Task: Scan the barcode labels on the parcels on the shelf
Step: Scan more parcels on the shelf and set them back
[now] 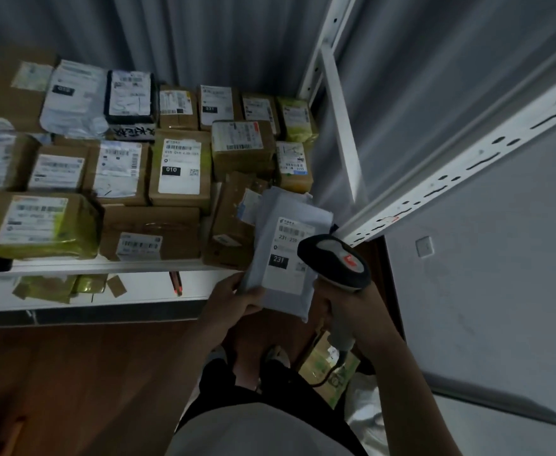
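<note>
My left hand (237, 296) grips the lower edge of a grey plastic mailer (285, 255), holding it tilted over the shelf's front right corner. Its white label with a barcode and a black "231" patch faces up. My right hand (349, 307) holds the handle of a grey and black barcode scanner (336, 260), whose head sits just right of the label, overlapping the mailer's right edge. Several labelled cardboard boxes, such as one marked "010" (179, 169), fill the white shelf (112, 267).
White perforated shelf uprights (467, 159) run diagonally at the right, close to the scanner. A lower shelf board (72, 302) carries loose cardboard scraps. Grey corrugated wall stands behind; brown floor and more packages lie below by my feet.
</note>
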